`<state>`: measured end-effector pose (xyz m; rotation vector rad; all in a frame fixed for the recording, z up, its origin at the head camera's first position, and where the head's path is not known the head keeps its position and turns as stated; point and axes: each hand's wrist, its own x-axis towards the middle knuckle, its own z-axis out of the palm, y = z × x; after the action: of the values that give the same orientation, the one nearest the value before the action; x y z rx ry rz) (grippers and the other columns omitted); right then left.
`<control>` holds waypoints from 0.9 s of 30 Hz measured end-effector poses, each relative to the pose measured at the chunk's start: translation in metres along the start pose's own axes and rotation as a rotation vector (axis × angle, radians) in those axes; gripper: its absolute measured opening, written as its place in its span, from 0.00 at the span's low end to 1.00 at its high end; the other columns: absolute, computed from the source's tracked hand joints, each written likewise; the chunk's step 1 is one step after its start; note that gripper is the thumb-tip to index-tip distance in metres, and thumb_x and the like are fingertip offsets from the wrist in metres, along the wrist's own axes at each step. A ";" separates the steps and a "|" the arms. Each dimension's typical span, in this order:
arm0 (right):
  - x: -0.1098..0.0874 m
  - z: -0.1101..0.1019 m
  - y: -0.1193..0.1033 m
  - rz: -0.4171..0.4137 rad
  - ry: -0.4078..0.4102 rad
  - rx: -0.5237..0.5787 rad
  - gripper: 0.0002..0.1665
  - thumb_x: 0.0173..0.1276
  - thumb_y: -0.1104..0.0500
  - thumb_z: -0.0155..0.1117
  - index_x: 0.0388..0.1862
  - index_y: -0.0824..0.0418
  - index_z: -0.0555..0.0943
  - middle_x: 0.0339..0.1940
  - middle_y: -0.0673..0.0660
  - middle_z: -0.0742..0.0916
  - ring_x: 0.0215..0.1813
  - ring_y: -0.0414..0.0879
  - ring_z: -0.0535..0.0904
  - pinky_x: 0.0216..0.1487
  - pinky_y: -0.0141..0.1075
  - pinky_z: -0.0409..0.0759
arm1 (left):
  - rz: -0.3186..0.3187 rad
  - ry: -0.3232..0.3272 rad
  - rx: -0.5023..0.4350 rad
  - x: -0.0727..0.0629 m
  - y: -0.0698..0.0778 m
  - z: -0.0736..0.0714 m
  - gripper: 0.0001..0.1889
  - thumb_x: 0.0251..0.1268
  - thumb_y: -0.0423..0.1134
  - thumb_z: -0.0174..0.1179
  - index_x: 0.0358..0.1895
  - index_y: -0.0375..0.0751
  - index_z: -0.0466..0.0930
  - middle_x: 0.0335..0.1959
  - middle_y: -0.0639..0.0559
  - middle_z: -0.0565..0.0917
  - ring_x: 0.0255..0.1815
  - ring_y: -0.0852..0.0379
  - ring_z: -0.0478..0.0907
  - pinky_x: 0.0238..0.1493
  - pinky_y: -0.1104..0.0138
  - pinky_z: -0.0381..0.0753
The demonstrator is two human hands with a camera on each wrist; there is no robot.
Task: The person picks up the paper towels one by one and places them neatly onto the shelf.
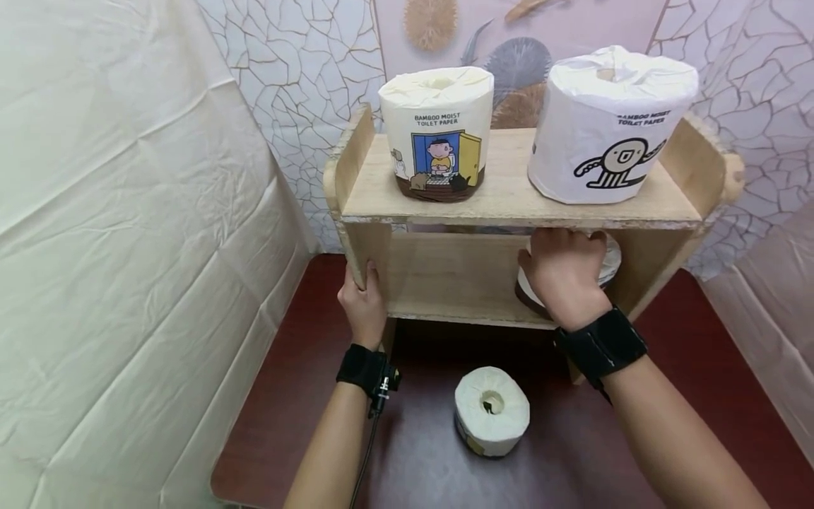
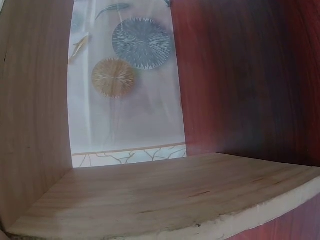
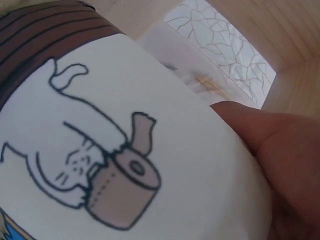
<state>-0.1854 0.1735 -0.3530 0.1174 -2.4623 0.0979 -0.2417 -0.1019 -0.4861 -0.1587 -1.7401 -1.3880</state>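
Observation:
On the middle board of a wooden shelf (image 1: pixel 454 274), toward its right side, sits a wrapped toilet paper roll (image 1: pixel 612 260). My right hand (image 1: pixel 568 272) reaches under the top board and grips this roll from above. In the right wrist view the thumb lies along the roll's white wrapper (image 3: pixel 200 175), which has a cartoon cat print and a brown band. My left hand (image 1: pixel 365 302) holds the front edge of the shelf's left side panel (image 1: pixel 367 244), thumb toward the inside. The left wrist view shows bare shelf wood but no fingers.
Two more wrapped rolls, one cream (image 1: pixel 439 134) and one white (image 1: pixel 612 127), stand on the top board. Another roll (image 1: pixel 492 411) stands on the dark red table (image 1: pixel 420 452) in front of the shelf. Pale cloth (image 1: pixel 127 247) hangs at the left.

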 end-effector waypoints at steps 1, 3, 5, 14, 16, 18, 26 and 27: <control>0.001 0.000 0.000 0.002 -0.004 0.000 0.22 0.63 0.59 0.72 0.18 0.67 0.72 0.20 0.68 0.77 0.22 0.69 0.74 0.27 0.61 0.71 | 0.000 -0.001 0.001 0.001 0.000 0.000 0.17 0.80 0.36 0.61 0.66 0.35 0.81 0.48 0.35 0.90 0.41 0.42 0.89 0.35 0.50 0.83; 0.002 0.000 0.000 -0.001 -0.003 0.011 0.22 0.63 0.60 0.71 0.17 0.67 0.72 0.20 0.68 0.77 0.22 0.69 0.74 0.27 0.61 0.71 | -0.002 -0.004 0.003 0.001 -0.001 -0.001 0.18 0.81 0.37 0.60 0.67 0.36 0.81 0.49 0.35 0.90 0.42 0.42 0.90 0.35 0.50 0.83; 0.002 0.000 0.000 -0.003 0.005 0.026 0.20 0.64 0.61 0.70 0.18 0.68 0.72 0.21 0.69 0.77 0.23 0.70 0.73 0.28 0.62 0.71 | -0.006 -0.010 0.005 0.001 -0.001 -0.001 0.18 0.82 0.38 0.60 0.68 0.37 0.80 0.51 0.35 0.89 0.44 0.42 0.90 0.36 0.48 0.85; 0.000 -0.001 0.005 -0.020 0.008 0.059 0.16 0.64 0.61 0.68 0.22 0.69 0.74 0.24 0.71 0.79 0.24 0.72 0.74 0.25 0.63 0.69 | 0.016 -0.011 0.016 0.001 -0.001 -0.001 0.19 0.82 0.38 0.60 0.69 0.35 0.80 0.52 0.34 0.89 0.46 0.42 0.90 0.38 0.48 0.86; 0.001 -0.002 0.005 -0.010 -0.020 0.061 0.15 0.65 0.60 0.68 0.25 0.70 0.76 0.25 0.71 0.79 0.24 0.72 0.74 0.24 0.63 0.69 | 0.016 -0.006 0.013 0.000 -0.001 -0.001 0.19 0.81 0.37 0.60 0.68 0.35 0.80 0.51 0.34 0.89 0.44 0.43 0.90 0.37 0.49 0.85; 0.000 -0.003 0.007 0.002 -0.040 0.066 0.14 0.66 0.59 0.68 0.31 0.72 0.80 0.27 0.72 0.80 0.24 0.73 0.75 0.23 0.63 0.68 | 0.011 -0.008 0.008 0.000 -0.001 -0.001 0.18 0.81 0.37 0.60 0.68 0.36 0.80 0.51 0.35 0.89 0.42 0.43 0.89 0.36 0.51 0.84; -0.001 -0.009 0.014 0.006 0.005 0.087 0.15 0.64 0.58 0.69 0.41 0.71 0.84 0.23 0.70 0.78 0.19 0.70 0.71 0.16 0.54 0.61 | 0.003 -0.012 -0.001 0.000 -0.001 0.000 0.18 0.81 0.37 0.60 0.68 0.37 0.80 0.53 0.36 0.89 0.47 0.44 0.89 0.37 0.49 0.85; -0.001 -0.010 0.014 0.002 0.016 0.092 0.14 0.63 0.58 0.69 0.39 0.70 0.84 0.22 0.69 0.77 0.18 0.69 0.70 0.14 0.53 0.60 | 0.001 -0.010 0.000 0.000 -0.002 0.000 0.18 0.81 0.37 0.60 0.68 0.37 0.81 0.53 0.36 0.89 0.46 0.44 0.89 0.37 0.50 0.85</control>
<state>-0.1799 0.1884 -0.3469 0.1529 -2.4421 0.2122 -0.2427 -0.1028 -0.4874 -0.1672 -1.7481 -1.3886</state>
